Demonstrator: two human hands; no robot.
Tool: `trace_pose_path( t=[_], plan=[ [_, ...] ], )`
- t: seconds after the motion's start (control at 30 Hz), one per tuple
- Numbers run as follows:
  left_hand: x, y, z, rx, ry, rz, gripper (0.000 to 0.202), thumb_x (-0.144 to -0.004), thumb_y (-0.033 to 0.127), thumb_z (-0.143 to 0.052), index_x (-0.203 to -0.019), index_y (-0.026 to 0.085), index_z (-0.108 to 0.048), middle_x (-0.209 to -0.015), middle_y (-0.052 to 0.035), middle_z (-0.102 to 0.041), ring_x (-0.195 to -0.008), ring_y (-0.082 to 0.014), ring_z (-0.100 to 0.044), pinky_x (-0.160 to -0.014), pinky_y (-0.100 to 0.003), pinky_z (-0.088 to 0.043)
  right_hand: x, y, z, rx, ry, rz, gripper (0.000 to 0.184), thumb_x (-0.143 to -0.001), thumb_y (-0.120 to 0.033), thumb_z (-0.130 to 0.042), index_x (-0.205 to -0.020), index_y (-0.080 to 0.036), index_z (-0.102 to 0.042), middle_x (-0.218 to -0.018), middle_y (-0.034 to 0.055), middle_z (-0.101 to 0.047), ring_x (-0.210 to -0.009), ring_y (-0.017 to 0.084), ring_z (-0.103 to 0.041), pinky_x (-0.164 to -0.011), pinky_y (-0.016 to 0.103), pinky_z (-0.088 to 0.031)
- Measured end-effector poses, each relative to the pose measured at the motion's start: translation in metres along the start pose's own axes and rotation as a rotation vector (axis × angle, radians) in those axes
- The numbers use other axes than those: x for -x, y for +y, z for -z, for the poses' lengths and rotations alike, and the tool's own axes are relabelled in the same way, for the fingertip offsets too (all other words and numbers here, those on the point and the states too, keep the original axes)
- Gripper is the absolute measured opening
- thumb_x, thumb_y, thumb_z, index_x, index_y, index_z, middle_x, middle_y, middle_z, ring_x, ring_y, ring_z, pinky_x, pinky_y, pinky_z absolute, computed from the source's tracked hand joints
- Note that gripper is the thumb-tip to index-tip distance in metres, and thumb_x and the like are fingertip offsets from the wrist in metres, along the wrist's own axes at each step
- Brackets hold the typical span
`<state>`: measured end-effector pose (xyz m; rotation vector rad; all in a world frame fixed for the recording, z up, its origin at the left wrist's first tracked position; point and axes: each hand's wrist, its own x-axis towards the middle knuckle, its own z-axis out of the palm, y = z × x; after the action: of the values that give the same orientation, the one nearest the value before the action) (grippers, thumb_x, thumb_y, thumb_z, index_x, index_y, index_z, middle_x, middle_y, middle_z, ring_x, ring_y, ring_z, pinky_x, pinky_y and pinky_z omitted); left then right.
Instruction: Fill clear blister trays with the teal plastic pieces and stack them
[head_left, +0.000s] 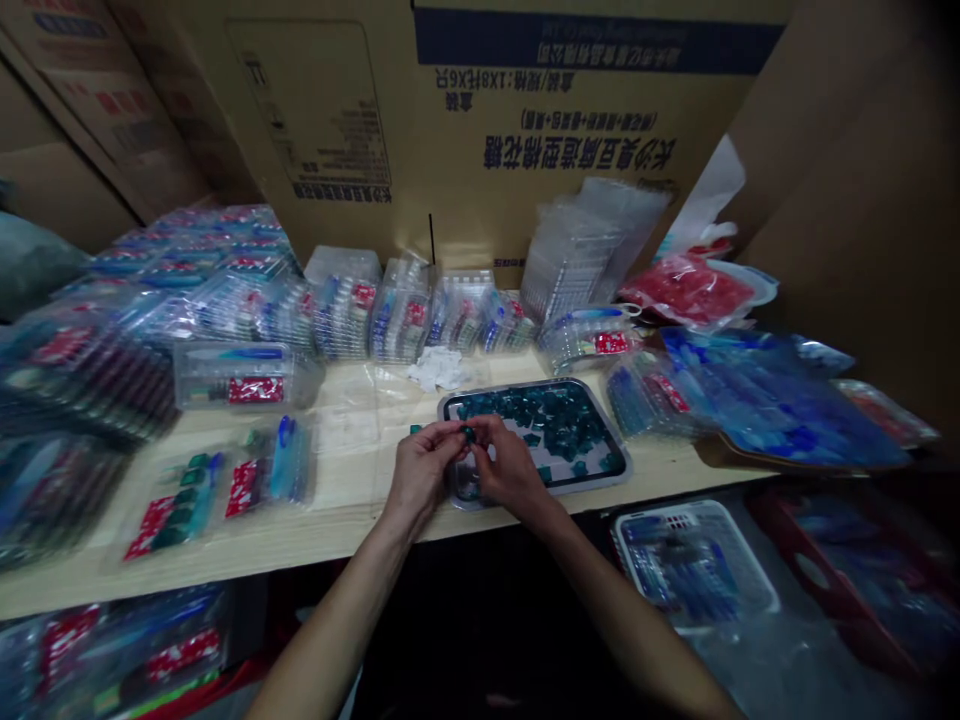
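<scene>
My left hand point(426, 462) and my right hand point(511, 470) meet over the left side of a shallow tray, fingertips pinched together. Between them is a small dark green translucent piece point(469, 435). Its exact kind is hard to make out. The tray point(628, 468) has a clear rim and holds many similar green pieces point(559, 418). Another green bit point(415, 429) shows just left of my left fingers. To the left lie two clear blister packs with red cards; one pack point(176, 500) has a row of green pieces, the other point(270, 470) a blue item.
Stacks of filled clear packs point(82, 350) crowd the left and back of the table. A large cardboard box point(450, 130) stands behind. Blue items in bags point(772, 400) and a red-filled bag point(694, 290) are at right. Below the table edge sits a white basket point(757, 570).
</scene>
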<state>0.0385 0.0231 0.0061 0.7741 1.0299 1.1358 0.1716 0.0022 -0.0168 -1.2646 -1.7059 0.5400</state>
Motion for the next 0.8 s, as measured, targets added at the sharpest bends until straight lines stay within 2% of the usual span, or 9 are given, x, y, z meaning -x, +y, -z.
trace_pose_path(
  t=[0.17,0.33,0.4,0.57,0.73,0.8],
  plan=[
    [0.004,0.004,0.003,0.08,-0.029,0.094,0.036,-0.053,0.026,-0.09,-0.084,0.012,-0.075,-0.083,-0.0067,-0.075,-0.069,-0.0105,-0.068,-0.071,-0.02,-0.054,-0.002,0.004,0.005,-0.218,-0.011,-0.068,0.021,-0.086,-0.016,-0.047,-0.104,-0.021,-0.055,-0.095,0.0047,-0.067,-0.085,0.017,-0.066,-0.077,0.03,-0.052],
    [0.004,0.005,0.008,0.027,0.041,0.083,0.039,-0.049,0.029,-0.091,-0.08,0.012,-0.074,-0.076,-0.0041,-0.073,-0.065,-0.01,-0.065,-0.066,-0.02,-0.051,-0.006,0.0,0.002,-0.213,-0.063,-0.091,0.02,-0.086,-0.016,-0.048,-0.103,-0.02,-0.057,-0.09,0.0038,-0.07,-0.078,0.016,-0.066,-0.072,0.028,-0.051],
    [0.002,0.003,0.011,-0.032,0.033,0.073,0.037,-0.051,0.032,-0.089,-0.078,0.011,-0.073,-0.071,-0.0025,-0.071,-0.062,-0.0097,-0.063,-0.062,-0.02,-0.049,-0.008,-0.001,0.002,-0.173,-0.085,-0.094,0.023,-0.086,-0.015,-0.047,-0.105,-0.019,-0.058,-0.091,0.0044,-0.071,-0.078,0.016,-0.066,-0.073,0.028,-0.051],
    [0.002,-0.001,0.018,-0.356,-0.062,-0.105,0.024,-0.069,0.036,-0.074,-0.072,0.013,-0.067,-0.062,0.0012,-0.062,-0.056,-0.0094,-0.053,-0.055,-0.021,-0.04,-0.01,-0.006,0.003,-0.018,-0.208,-0.104,0.025,-0.085,-0.012,-0.048,-0.105,-0.018,-0.062,-0.095,0.0063,-0.073,-0.085,0.017,-0.067,-0.079,0.028,-0.049],
    [0.004,-0.001,0.022,-0.694,-0.079,-0.293,0.013,-0.074,0.029,-0.06,-0.072,0.017,-0.061,-0.064,0.0025,-0.057,-0.057,-0.0106,-0.048,-0.054,-0.021,-0.036,-0.013,-0.008,0.005,0.068,-0.23,-0.154,0.017,-0.08,-0.011,-0.052,-0.088,-0.017,-0.065,-0.077,0.0022,-0.07,-0.068,0.015,-0.063,-0.067,0.024,-0.044],
    [0.004,0.003,0.026,-0.79,-0.129,-0.336,0.009,-0.073,0.026,-0.059,-0.072,0.017,-0.06,-0.065,0.0024,-0.056,-0.058,-0.0106,-0.047,-0.054,-0.021,-0.035,-0.017,-0.007,0.01,0.044,-0.293,-0.194,0.013,-0.078,-0.012,-0.053,-0.078,-0.018,-0.065,-0.068,0.0002,-0.067,-0.064,0.014,-0.061,-0.064,0.023,-0.043]
  ],
)
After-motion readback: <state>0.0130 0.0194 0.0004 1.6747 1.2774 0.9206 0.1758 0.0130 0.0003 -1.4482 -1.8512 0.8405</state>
